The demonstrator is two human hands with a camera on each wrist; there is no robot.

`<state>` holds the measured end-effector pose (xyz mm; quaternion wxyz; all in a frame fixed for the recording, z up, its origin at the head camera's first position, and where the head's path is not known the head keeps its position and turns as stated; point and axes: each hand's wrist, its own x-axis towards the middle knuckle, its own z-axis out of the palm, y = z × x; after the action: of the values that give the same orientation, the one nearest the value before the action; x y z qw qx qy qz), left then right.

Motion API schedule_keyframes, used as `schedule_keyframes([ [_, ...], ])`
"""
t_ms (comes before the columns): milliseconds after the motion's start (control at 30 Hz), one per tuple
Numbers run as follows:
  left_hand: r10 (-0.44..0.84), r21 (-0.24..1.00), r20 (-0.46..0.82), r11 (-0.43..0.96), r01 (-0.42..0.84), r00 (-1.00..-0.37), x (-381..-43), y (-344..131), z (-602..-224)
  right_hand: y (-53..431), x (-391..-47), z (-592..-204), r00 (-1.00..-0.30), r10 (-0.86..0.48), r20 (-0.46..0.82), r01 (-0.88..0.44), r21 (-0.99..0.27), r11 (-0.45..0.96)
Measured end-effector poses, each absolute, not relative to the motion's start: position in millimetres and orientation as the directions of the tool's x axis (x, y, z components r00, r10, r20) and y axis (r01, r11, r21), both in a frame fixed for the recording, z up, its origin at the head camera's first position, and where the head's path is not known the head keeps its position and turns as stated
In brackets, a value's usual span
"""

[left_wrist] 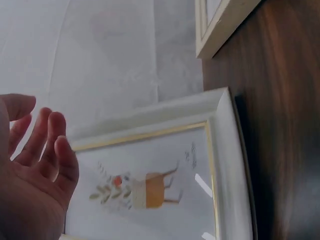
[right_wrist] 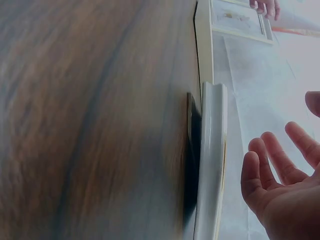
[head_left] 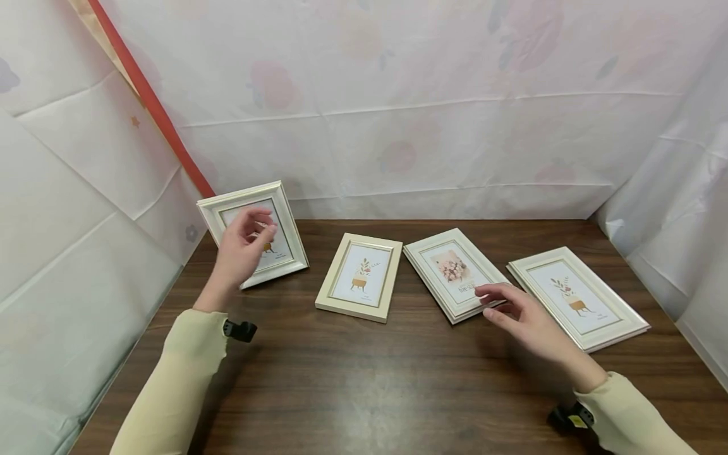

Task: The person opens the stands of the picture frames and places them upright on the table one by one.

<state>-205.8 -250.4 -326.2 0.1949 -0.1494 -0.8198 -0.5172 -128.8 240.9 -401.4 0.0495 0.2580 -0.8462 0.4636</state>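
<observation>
My left hand (head_left: 241, 249) is raised in front of a white picture frame (head_left: 282, 248) that stands upright at the table's left. Its fingers are loosely bent with nothing between them; the left wrist view shows the palm beside the frame's picture of a plant in an orange pot. On the right, my right hand (head_left: 529, 322) hovers over the lower corner of a lying white frame with a pink flower picture (head_left: 453, 266). In the right wrist view its relaxed fingers (right_wrist: 280, 162) hold nothing. That frame sits slightly raised, with a dark piece (right_wrist: 191, 155) beneath its edge.
Between the hands lies a cream frame (head_left: 359, 278) with a plant picture. Another white frame (head_left: 574, 297) lies at the far right, partly behind the right hand. A dark wooden table (head_left: 364, 392) carries them all, and a pale patterned curtain (head_left: 398, 126) hangs behind.
</observation>
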Motion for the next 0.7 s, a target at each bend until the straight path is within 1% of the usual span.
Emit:
schedule_keyframes([
  [67,0.113,0.781,0.437,0.445,0.439,-0.892,-207.6,-242.8,-327.5,243.3,-129.7,-401.1,-0.866,-0.383,0.322,-0.475,-0.767,0.43],
  [133,0.157,0.777,0.404,0.46,0.428,-0.901,-214.5,-238.1,-334.6,245.4,-130.5,-400.5,-0.871,-0.373,0.321,-0.468,-0.774,0.427],
  [233,0.191,0.778,0.362,0.476,0.409,-0.912,-227.8,-232.5,-349.1,248.4,-131.4,-399.6,-0.88,-0.352,0.32,-0.456,-0.777,0.433],
  [333,0.223,0.797,0.319,0.463,0.388,-0.921,-240.5,-226.3,-363.7,250.6,-132.5,-400.1,-0.883,-0.345,0.319,-0.453,-0.775,0.441],
  [600,0.328,0.855,0.162,0.424,0.298,-0.931,-260.3,-203.8,-376.8,251.5,-135.0,-405.6,-0.886,-0.349,0.305,-0.442,-0.784,0.437],
  [700,0.348,0.861,0.097,0.44,0.254,-0.932,-268.4,-197.8,-382.8,251.0,-133.2,-409.6,-0.886,-0.356,0.297,-0.438,-0.788,0.431],
])
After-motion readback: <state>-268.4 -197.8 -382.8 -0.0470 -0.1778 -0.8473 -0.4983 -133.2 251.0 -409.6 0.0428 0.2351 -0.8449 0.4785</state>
